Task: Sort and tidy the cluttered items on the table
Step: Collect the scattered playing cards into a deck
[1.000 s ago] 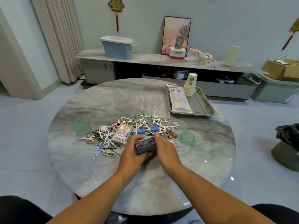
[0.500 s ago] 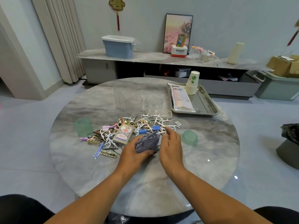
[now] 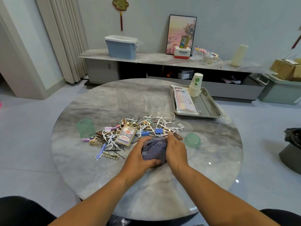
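A loose stack of blue-backed playing cards (image 3: 154, 150) sits between my hands near the middle of the round marble table (image 3: 211, 154). My left hand (image 3: 140, 156) curls round the stack's left side. My right hand (image 3: 175, 150) closes on its right side, fingers along the edge. Just left lies the card box (image 3: 126, 135). Behind the hands spreads a pile of white floss picks (image 3: 160, 121), hair clips (image 3: 110, 154) and blue binder clips (image 3: 158, 131).
A clear divided organiser (image 3: 130, 98) and a clear round jar (image 3: 156, 106) stand behind the pile. Green cups sit at the left (image 3: 84, 128) and right (image 3: 192, 141). A steel tray (image 3: 210, 108) at the back right carries paper cups and a packet.
My right hand, which had lifted off the cards toward the pile, has come back onto the right side of the stack. My left hand kept hold of the cards.
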